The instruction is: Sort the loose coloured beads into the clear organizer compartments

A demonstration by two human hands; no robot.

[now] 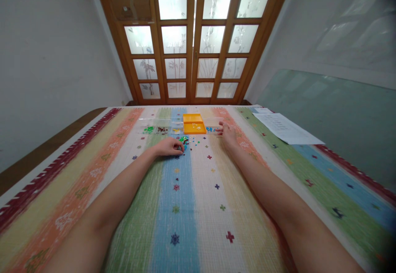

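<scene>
My left hand [169,146] rests on the striped cloth beside a small pile of green, blue and brown pieces [184,141], its fingers curled together; whatever they hold is too small to make out. My right hand [227,133] reaches over the clear box of blue pieces [210,129], fingers somewhat apart. Between the hands stands an open orange case [194,129] with a few white pieces in it. Left of the case, clear compartments hold green pieces [148,129], dark brown pieces [162,129] and yellow pieces [177,131].
A striped, patterned tablecloth [179,223] covers the table. Printed white sheets [283,127] lie at the right. A few tiny loose pieces [198,142] are scattered in front of the orange case. Behind the table stand wood-framed glass doors [192,39].
</scene>
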